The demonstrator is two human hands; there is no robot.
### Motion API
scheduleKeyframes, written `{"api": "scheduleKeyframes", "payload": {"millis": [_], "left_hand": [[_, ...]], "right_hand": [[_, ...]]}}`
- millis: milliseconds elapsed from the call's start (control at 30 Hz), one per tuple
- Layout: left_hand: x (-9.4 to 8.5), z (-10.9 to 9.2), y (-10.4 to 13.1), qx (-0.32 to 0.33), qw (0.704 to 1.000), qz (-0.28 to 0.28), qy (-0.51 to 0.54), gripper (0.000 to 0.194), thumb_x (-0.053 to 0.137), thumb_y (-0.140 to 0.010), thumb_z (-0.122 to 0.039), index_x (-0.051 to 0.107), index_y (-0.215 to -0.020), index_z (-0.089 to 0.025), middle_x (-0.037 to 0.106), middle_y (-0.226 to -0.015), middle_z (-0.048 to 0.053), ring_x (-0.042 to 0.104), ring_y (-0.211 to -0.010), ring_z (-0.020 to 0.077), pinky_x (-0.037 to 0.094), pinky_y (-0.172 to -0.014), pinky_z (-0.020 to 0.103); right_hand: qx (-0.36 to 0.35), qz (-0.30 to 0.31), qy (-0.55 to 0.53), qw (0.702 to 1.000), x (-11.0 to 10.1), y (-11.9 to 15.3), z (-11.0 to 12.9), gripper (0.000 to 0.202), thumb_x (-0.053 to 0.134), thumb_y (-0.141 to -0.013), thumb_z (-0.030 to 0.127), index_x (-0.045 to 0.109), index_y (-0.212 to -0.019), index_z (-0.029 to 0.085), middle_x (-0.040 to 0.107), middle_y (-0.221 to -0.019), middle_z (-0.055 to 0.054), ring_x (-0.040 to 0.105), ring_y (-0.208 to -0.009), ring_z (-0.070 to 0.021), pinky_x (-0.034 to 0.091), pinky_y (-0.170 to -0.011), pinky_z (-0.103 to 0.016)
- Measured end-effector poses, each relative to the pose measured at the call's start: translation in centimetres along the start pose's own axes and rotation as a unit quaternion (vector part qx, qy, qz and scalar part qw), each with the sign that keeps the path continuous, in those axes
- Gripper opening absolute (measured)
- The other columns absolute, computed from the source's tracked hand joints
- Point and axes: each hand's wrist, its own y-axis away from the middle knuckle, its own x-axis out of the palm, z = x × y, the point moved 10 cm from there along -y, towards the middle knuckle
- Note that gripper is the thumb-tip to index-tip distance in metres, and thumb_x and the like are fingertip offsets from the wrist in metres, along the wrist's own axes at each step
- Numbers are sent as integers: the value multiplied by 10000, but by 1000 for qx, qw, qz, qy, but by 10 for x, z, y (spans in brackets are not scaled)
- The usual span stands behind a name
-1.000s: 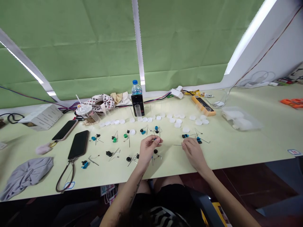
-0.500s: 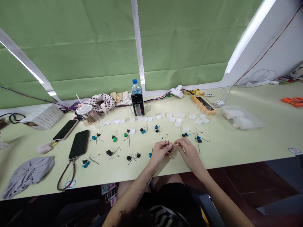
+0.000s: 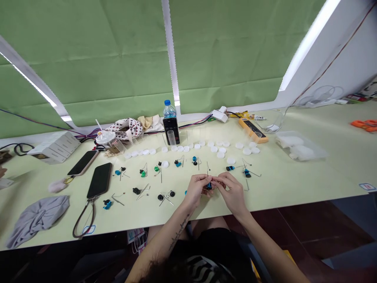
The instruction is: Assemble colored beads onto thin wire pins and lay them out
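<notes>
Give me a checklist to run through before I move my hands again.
1. Left hand has hold of the blue part: ok.
2. Right hand close by, fingertips together beside the left hand's: ok.
3. What the right fingertips pinch, if anything: cannot tell, too small.
4. Second blue part in full view: not ok, the left hand partly covers it.
5. Upright phone showing its timer: ok.
6. White caps out from under both hands: ok, they lie farther back.

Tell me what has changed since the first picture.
The left hand moved right and the right hand moved left; their fingertips now come together at a small blue-and-black part. The bottle, upright phone and white caps stayed where they were.
</notes>
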Motion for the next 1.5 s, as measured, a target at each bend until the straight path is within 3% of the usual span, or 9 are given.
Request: {"api": "scheduleKeyframes", "payload": {"millis": [233,400,500,733,1000,1100,1200,1333,1500], "left_hand": [[2,4,-2,-7,1000,1,-12,373,603,-752,-462,624,-704,-93,589,-646,60,501,-421,81,327,-383,196],[8,5,-3,9,1000,9,-16,420,589,-755,-503,636,-716,-88,569,-632,53,491,-421,79,335,-374,194],[8,0,-2,15,999,17,-28,451,572,-766,-520,663,-809,-80,595,-671,67,529,-467,98,424,-441,220],[-22,-39,5,99,993,-41,-45,451,551,-807,-480,655,-1023,-98,614,-774,69,576,-621,118,500,-635,263],[-11,-28,10,50,996,22,-75,435,545,-810,-478,665,-1022,-118,623,-833,74,590,-640,119,498,-683,278],[-7,-25,7,56,993,31,-95,385,558,-804,-440,673,-977,-116,627,-790,70,584,-629,128,498,-657,274],[-5,-18,4,51,989,31,-138,304,598,-769,-374,679,-924,-125,629,-741,57,587,-606,136,498,-641,275],[4,-11,4,67,972,46,-222,228,597,-745,-306,680,-879,-143,657,-762,52,593,-569,138,479,-636,271],[-5,-12,9,70,964,29,-254,200,589,-744,-287,678,-874,-164,669,-758,46,613,-572,153,470,-629,274]], "right_hand": [[-105,-26,122,987,4,11,5,224,462,-897,204,674,-970,210,591,-791,-80,557,-748,-198,467,-681,-333],[-79,-27,100,991,-1,8,3,207,465,-898,232,659,-964,206,583,-779,-71,539,-659,-169,458,-611,-308],[-37,-42,69,996,-11,1,-3,201,467,-899,292,650,-922,210,584,-785,-60,510,-591,-151,454,-572,-305],[-26,100,133,986,13,4,-31,213,453,-904,299,640,-836,225,599,-807,-44,556,-668,-167,456,-590,-292],[-87,130,269,950,25,20,-33,247,430,-903,182,667,-888,250,611,-816,-62,544,-771,-207,428,-614,-308],[-58,121,230,964,19,17,-30,248,418,-912,211,665,-917,242,619,-833,-66,550,-780,-214,435,-630,-317],[24,78,93,992,5,6,-29,291,385,-934,320,651,-998,221,619,-832,-63,567,-710,-187,455,-627,-309],[118,72,-104,985,9,-7,-27,326,448,-891,438,634,-1002,195,614,-795,-50,550,-609,-152,456,-527,-271],[94,8,-103,990,-3,-22,-22,258,469,-888,397,611,-868,183,626,-782,-55,564,-644,-162,472,-563,-280]]}}
